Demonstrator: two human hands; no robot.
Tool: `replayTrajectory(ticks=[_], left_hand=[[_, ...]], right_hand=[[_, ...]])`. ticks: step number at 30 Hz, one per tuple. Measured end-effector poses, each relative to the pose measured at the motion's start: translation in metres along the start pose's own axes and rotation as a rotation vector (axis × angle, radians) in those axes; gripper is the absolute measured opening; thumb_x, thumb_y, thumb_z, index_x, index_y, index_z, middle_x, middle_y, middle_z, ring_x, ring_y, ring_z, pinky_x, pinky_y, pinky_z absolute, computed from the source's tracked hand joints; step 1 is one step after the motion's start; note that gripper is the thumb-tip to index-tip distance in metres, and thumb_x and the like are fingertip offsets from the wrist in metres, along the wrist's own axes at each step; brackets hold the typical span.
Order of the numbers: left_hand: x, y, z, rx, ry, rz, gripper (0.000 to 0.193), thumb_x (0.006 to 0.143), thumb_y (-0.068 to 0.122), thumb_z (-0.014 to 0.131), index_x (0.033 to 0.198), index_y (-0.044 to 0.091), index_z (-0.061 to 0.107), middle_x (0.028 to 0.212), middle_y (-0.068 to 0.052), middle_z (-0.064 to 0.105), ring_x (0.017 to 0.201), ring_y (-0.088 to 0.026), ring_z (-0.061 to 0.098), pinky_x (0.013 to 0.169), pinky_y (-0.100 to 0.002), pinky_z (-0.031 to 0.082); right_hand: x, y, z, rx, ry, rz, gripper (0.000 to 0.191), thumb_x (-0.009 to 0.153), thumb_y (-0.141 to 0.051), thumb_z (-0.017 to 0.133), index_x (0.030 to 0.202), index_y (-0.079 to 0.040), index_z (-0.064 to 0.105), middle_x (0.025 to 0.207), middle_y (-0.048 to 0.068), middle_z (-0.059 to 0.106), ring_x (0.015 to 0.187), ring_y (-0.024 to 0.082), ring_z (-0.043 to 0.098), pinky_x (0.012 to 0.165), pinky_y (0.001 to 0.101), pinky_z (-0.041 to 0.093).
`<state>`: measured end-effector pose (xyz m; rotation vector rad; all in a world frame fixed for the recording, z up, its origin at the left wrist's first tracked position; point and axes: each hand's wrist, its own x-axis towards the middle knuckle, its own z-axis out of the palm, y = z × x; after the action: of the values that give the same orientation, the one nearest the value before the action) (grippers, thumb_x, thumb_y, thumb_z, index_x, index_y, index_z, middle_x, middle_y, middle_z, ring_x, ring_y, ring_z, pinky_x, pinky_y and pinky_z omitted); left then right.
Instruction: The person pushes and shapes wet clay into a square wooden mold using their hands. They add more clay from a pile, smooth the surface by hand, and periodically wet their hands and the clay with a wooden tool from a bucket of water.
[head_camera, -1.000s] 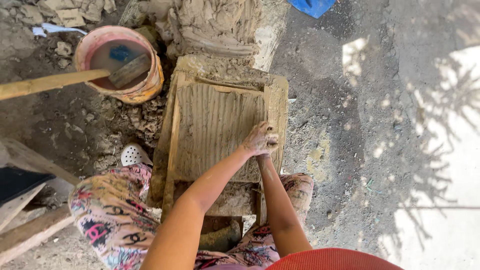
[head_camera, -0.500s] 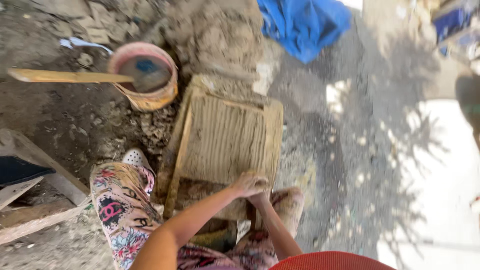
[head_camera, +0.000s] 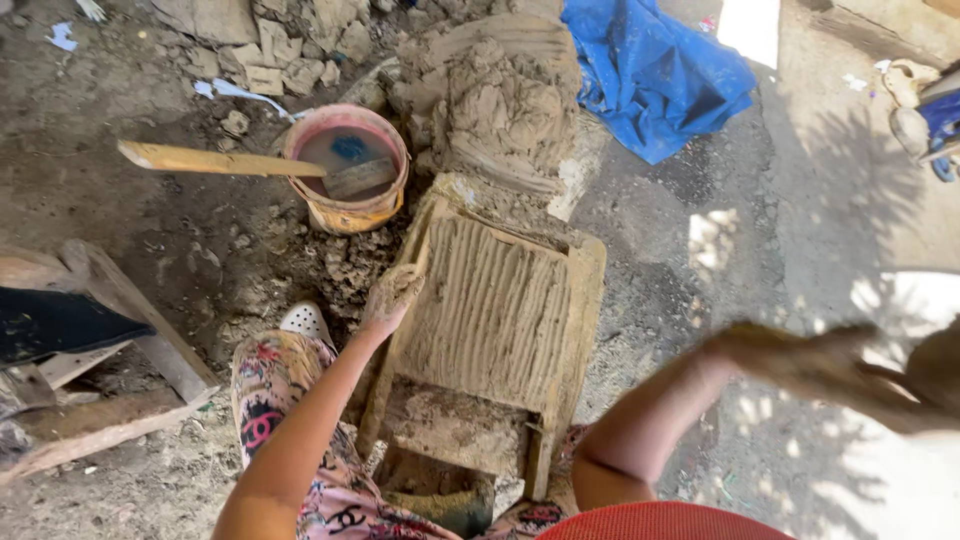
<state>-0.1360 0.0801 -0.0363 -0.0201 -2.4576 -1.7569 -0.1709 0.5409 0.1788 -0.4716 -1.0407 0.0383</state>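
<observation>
Left hand (head_camera: 392, 292): mud-coated, fingers curled over the left rail of the wooden mould frame (head_camera: 497, 330), gripping its edge. Fingertips hard to separate under the clay.

Right hand (head_camera: 800, 362): flung out to the right of the frame, well apart from it, smeared by motion. Fingers look stretched out and caked in mud; whether they hold a lump of clay cannot be told. Far end runs off the right edge.

Wooden mould frame: slanted board with raised side rails, set in front of the person's knees, filled with wet clay (head_camera: 490, 310) raked into lengthwise grooves. Lower end bare wood, foot partly hidden by the patterned trousers (head_camera: 280, 400).

Clay heap (head_camera: 500, 100): just beyond the frame's top end, touching it.

Bucket (head_camera: 347, 180): orange-pink, beyond and left of the frame, holding muddy water. A wooden plank (head_camera: 210, 160) lies across its rim, its end dipping in.

Blue tarpaulin (head_camera: 650, 70): beyond and right of the frame, partly cut off at the top.

White shoe (head_camera: 305, 322): left of the frame, mostly hidden by the knee.
</observation>
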Motion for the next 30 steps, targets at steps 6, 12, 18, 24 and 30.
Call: replayTrajectory(ticks=[6, 12, 18, 24, 30], left_hand=[[0.052, 0.020, 0.003, 0.126, 0.036, -0.091, 0.049, 0.099, 0.047, 0.060, 0.130, 0.010, 0.066, 0.131, -0.008, 0.070, 0.121, -0.023, 0.066, 0.107, -0.036, 0.050], [0.138, 0.068, 0.035, 0.169, 0.014, 0.096, 0.045, 0.098, 0.050, 0.062, 0.134, 0.021, 0.066, 0.146, -0.002, 0.061, 0.140, -0.021, 0.051, 0.121, -0.047, 0.040], [0.177, 0.069, 0.068, 0.557, -0.307, 0.092, 0.043, 0.082, 0.052, 0.073, 0.116, 0.025, 0.073, 0.139, 0.002, 0.060, 0.136, -0.024, 0.050, 0.124, -0.051, 0.025], [0.136, 0.033, 0.078, 0.562, -0.239, 0.251, 0.059, 0.072, 0.055, 0.080, 0.116, 0.018, 0.070, 0.134, -0.007, 0.057, 0.132, -0.033, 0.047, 0.120, -0.049, 0.030], [0.066, 0.001, 0.086, 0.265, -0.146, 0.288, 0.057, 0.076, 0.056, 0.080, 0.106, 0.009, 0.068, 0.117, -0.012, 0.054, 0.115, -0.031, 0.048, 0.106, -0.049, 0.040]], right_hand=[[-0.198, -0.161, 0.013, 0.486, -1.831, 0.156, 0.026, 0.095, -0.021, 0.075, 0.118, -0.011, 0.070, 0.120, 0.005, 0.072, 0.063, 0.009, 0.062, 0.055, 0.0203, 0.054], [-0.285, -0.210, -0.047, 0.615, -2.006, -0.220, 0.034, 0.094, -0.028, 0.080, 0.124, -0.014, 0.073, 0.125, 0.011, 0.073, 0.107, 0.026, 0.065, 0.094, 0.0440, 0.057], [-0.308, -0.238, -0.083, 0.397, -2.282, -0.156, 0.026, 0.093, -0.022, 0.076, 0.117, -0.013, 0.073, 0.115, 0.010, 0.073, 0.098, 0.024, 0.066, 0.085, 0.0393, 0.057], [-0.313, -0.221, -0.129, 0.373, -2.343, -0.073, 0.019, 0.093, -0.017, 0.071, 0.111, -0.012, 0.072, 0.106, 0.009, 0.073, 0.088, 0.022, 0.067, 0.075, 0.0346, 0.058], [-0.303, -0.183, -0.204, 0.446, -2.253, 0.040, 0.013, 0.092, -0.011, 0.067, 0.104, -0.011, 0.072, 0.096, 0.008, 0.073, 0.079, 0.019, 0.068, 0.066, 0.0299, 0.059]])
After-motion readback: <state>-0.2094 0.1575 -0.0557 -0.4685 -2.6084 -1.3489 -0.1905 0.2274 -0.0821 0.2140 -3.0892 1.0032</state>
